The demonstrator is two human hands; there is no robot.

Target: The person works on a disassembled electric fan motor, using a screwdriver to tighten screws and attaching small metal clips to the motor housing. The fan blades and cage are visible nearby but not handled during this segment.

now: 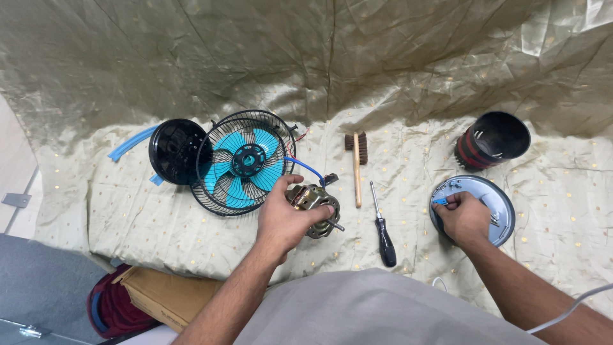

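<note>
The left hand [285, 220] sits just left of the frame's centre, its fingers clamped over a small fan motor [316, 206] with a metal shaft sticking out to the lower right. Touching the motor's upper left is a black wire fan guard with turquoise blades [242, 161], and a black round rear cover [174, 151] lies against the guard farther left. The right hand [463, 218] rests at the right of the frame, fingers pinched together on a small blue piece [440, 200] at the edge of a round grey dish [503, 206] that holds small parts. Between the hands lie a black-handled screwdriver [382, 229] and, above it, a wooden brush [358, 156]. A black cylinder with red bands [490, 140] stands in the upper right, all on a pale gold cloth [115, 204]
</note>
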